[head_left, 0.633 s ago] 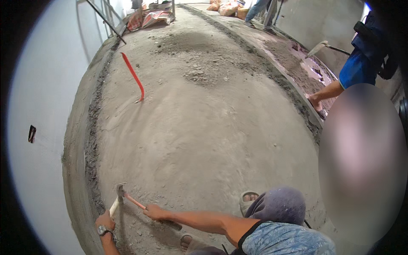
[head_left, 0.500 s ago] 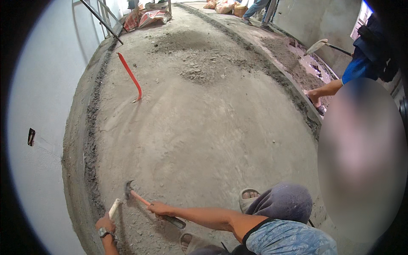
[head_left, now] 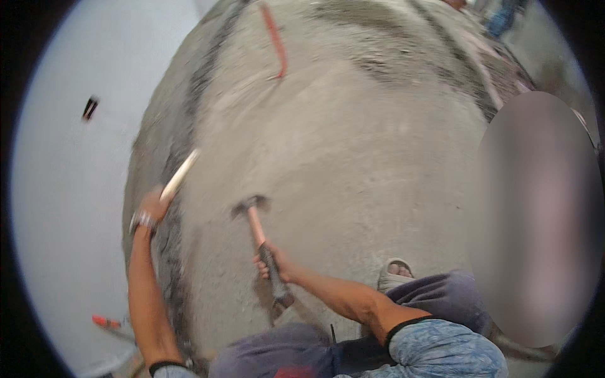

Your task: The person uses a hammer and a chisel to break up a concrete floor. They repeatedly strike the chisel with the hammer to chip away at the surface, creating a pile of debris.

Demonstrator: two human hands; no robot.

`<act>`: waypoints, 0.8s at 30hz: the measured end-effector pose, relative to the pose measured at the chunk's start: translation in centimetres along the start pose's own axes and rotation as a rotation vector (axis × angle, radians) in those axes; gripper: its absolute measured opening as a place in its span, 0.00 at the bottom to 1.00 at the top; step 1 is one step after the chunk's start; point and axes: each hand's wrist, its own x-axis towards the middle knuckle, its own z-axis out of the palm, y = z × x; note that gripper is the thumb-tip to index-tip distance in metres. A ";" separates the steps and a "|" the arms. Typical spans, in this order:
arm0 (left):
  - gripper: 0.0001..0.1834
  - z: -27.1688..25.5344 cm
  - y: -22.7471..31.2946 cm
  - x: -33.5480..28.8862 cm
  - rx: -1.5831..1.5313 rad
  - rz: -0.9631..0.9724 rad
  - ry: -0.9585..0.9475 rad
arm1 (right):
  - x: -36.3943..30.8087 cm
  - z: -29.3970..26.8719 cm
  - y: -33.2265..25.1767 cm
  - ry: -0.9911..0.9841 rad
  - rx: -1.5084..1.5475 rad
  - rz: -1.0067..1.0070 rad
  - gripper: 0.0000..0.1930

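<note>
My right hand grips a claw hammer by its dark handle grip, below an orange shaft. The hammer's head, a little blurred, hangs above the grey floor between my two arms. Farther left, my left hand, with a watch on its wrist, is closed around a short pale stick. The stick tilts up and to the right, over the rough dark strip beside the white wall. Hammer and stick are apart.
A red-orange bent tube rises from the floor ahead. The white wall runs along the left, with a small dark box opening in it. An orange-ended object shows at lower left. My sandalled foot rests at right.
The view has swung down and left. My right hand has moved the hammer away from the stick and turned its head upward. My left hand still holds the stick, reaching farther forward.
</note>
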 end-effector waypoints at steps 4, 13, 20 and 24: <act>0.25 0.1 3.2 0.8 -0.061 0.009 0.041 | -0.3 -0.6 -0.1 0.039 -0.097 -0.035 0.35; 0.22 9.9 3.7 -4.7 -0.366 -0.206 -0.113 | -2.6 0.0 -3.8 0.051 -0.365 -0.029 0.34; 0.24 13.7 1.5 -6.3 -0.323 -0.091 -0.057 | -1.8 0.8 -3.9 0.126 -0.311 -0.033 0.28; 0.25 14.0 1.5 -6.4 -0.256 -0.034 -0.025 | -2.7 3.2 -3.9 0.396 -0.650 -0.271 0.27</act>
